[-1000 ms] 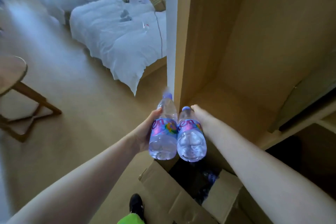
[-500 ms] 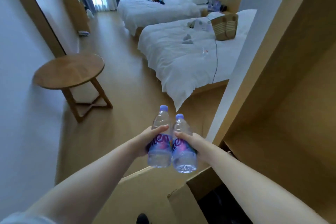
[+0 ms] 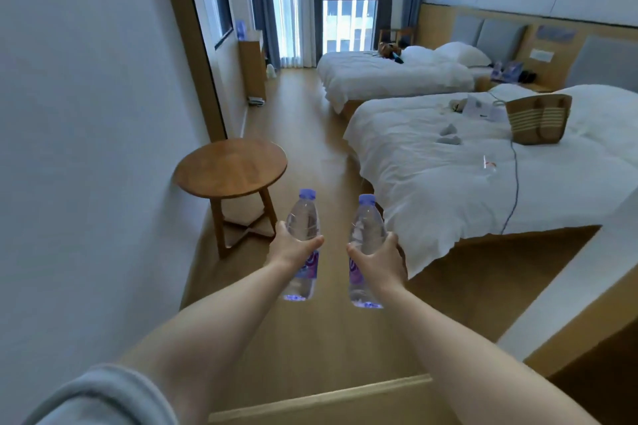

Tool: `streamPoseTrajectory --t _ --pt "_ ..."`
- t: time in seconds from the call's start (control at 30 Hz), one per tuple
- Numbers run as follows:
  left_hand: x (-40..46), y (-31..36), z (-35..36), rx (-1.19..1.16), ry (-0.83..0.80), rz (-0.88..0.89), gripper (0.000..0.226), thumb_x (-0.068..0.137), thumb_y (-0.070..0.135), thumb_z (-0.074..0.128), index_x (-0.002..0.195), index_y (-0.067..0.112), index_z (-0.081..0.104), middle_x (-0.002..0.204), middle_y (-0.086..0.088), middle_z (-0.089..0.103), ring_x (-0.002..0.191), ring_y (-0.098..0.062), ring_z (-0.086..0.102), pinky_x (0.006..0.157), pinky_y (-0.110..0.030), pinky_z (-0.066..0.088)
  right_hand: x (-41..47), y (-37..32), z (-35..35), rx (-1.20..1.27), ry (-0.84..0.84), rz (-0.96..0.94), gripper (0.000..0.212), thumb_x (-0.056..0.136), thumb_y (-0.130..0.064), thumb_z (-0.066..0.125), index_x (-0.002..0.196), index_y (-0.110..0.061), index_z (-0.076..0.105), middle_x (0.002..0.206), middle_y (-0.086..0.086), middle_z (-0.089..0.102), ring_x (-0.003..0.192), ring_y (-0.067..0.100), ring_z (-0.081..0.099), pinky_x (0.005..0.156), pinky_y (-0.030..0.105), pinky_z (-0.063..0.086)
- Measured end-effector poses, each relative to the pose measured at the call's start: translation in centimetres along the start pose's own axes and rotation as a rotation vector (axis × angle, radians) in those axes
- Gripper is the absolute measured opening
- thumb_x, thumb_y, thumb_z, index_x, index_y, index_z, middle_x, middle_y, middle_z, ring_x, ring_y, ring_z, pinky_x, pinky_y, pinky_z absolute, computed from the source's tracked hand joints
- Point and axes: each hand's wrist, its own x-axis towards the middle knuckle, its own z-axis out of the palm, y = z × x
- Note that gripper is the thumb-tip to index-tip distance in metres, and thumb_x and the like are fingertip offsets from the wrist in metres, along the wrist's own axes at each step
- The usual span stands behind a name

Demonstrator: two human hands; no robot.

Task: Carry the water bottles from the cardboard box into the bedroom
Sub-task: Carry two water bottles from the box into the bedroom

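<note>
Each clear, blue-capped bottle is full of water and wears a purple label: the left hand (image 3: 292, 248) wraps round the left bottle (image 3: 302, 245), the right hand (image 3: 377, 257) round the right bottle (image 3: 365, 252), apart, upright, above the wooden floor (image 3: 310, 148) beside the near bed (image 3: 448, 183).

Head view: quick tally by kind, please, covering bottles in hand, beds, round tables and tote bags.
Water bottles in hand: 2, left bottle, right bottle
Beds: 2, near bed, far bed
Round tables: 1
Tote bags: 1
Total: 6
</note>
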Motion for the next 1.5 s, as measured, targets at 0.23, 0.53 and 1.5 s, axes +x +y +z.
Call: streamPoseTrajectory --t 0.23,0.53,1.5 --pt "6.6 1.0 -2.8 0.191 0.17 -0.01 0.068 0.072 0.047 0.077 0.12 0.019 0.037 0.115 -0.005 0.06 0.103 -0.029 0.06 0.089 -0.044 0.05 7.2 -3.5 4.0 -0.027 0.034 -0.059 0.074 0.077 -0.055 0.07 0.13 -0.02 0.032 0.117 0.006 0.056 0.097 0.028 0.059 0.083 0.043 0.051" --pt "20.7 5.3 -0.5 0.135 0.284 -0.007 0.068 0.074 0.048 0.075 0.124 0.019 0.039 0.119 -0.004 0.057 0.107 -0.028 0.059 0.092 -0.046 0.05 22.3 -7.9 8.7 -0.07 0.031 -0.21 0.074 0.076 -0.058 0.069 0.127 -0.021 0.032 0.108 0.0 0.051 0.086 0.018 0.055 0.067 0.032 0.045" --pt "78.2 23.6 11.3 0.118 0.329 -0.009 0.066 0.075 0.047 0.073 0.123 0.019 0.039 0.115 0.001 0.058 0.097 -0.025 0.059 0.081 -0.036 0.047 81.2 -23.7 20.6 -0.149 0.012 -0.218 0.073 0.083 -0.054 0.063 0.137 -0.015 0.032 0.124 0.006 0.052 0.107 0.027 0.059 0.077 0.035 0.045"
